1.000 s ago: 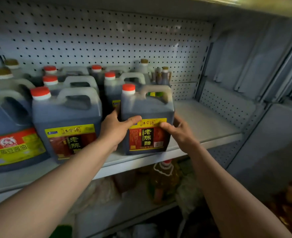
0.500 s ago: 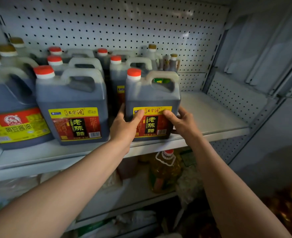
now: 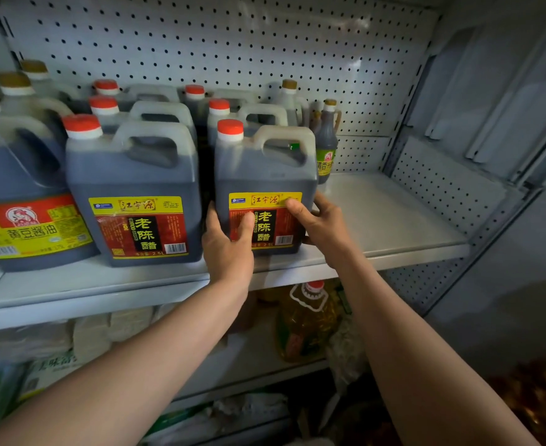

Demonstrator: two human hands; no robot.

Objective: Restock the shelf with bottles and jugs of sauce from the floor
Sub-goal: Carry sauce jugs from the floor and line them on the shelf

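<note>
Both hands clasp one vinegar jug (image 3: 265,188) low on its sides: the left hand (image 3: 228,249) wraps its left edge with the thumb on the label, the right hand (image 3: 321,226) curls round its right edge. The jug sits upright near the shelf (image 3: 394,249) front lip, between the hands. Risk, as I judge it: released this close to the lip, it could tip off; pushed crooked, it could knock the neighbouring vinegar jug (image 3: 133,194) on the left.

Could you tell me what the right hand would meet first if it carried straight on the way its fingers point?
The right hand already grips the front vinegar jug, fingers pointing up and left across its label. Going straight on, it would only press into that jug; the jugs behind come later, though depth is hard to judge.
</note>
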